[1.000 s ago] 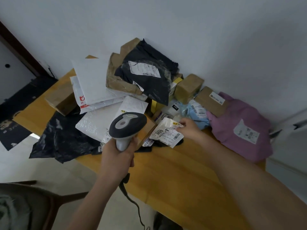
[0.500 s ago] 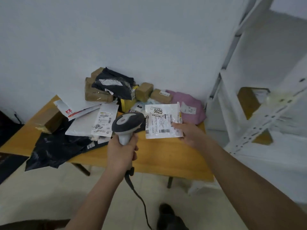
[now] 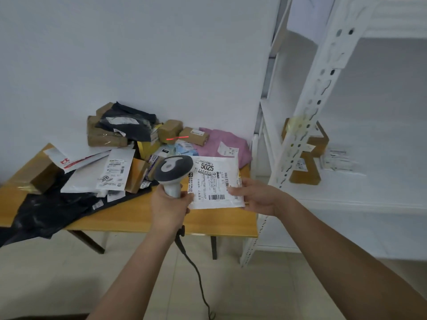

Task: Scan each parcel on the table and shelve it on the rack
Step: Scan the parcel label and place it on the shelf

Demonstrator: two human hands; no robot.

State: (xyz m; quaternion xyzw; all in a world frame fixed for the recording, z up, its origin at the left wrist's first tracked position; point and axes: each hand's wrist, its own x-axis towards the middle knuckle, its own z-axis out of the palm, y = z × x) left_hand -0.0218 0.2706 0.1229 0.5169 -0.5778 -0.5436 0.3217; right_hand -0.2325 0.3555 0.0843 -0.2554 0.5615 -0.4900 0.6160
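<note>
The left hand [image 3: 169,205] is wrapped around the grip of a corded barcode scanner [image 3: 173,170], whose grey head points away from the person toward the table. The right hand [image 3: 256,196] pinches the right edge of a flat white parcel [image 3: 217,182], thumb on top over the label, holding it up just beside the scanner so that its left edge touches the left hand's fingers. The label faces the camera, printed with "5025" and a barcode near the lower edge. The scanner's red line [image 3: 177,137] falls not on this parcel but farther back, across small brown boxes [image 3: 182,131] in the pile on the wooden table [image 3: 143,218]. That pile also holds white mailers, black bags and a pink bag [image 3: 227,144]. To the right stands a white metal rack [image 3: 307,107], with brown boxes [image 3: 305,167] on one shelf.
</note>
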